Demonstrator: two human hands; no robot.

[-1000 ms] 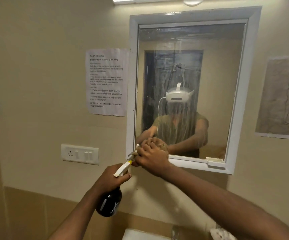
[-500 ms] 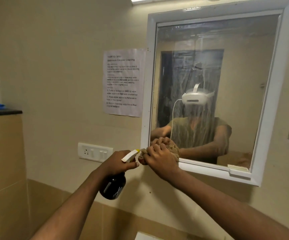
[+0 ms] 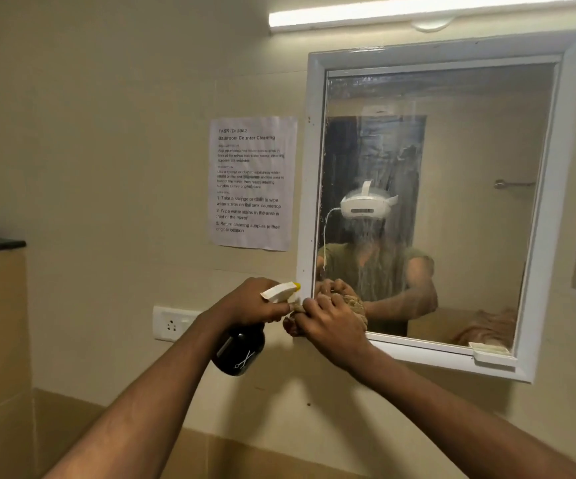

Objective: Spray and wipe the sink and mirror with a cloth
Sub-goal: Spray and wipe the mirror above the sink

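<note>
Right hand [image 3: 331, 323] grips the bunched brown cloth [image 3: 355, 304] against the mirror [image 3: 452, 202] at its lower-left corner; left hand [image 3: 255, 302] clasps the spray bottle [image 3: 241, 350] by its neck. Cloth judged soft, light and compliant; bottle likely slick, best held at the neck.

Beige wall [image 3: 107, 133], tube light [image 3: 417, 12], socket [image 3: 172, 323].

A paper notice [image 3: 252, 183] taped to the wall left of the mirror reads "TASK ID: 3062", "Bathroom Counter Cleaning", then numbered steps: "Take a sponge or cloth to wipe water stains on the sink countertop". The dark spray bottle [image 3: 239, 352] bears a white scissors emblem.
</note>
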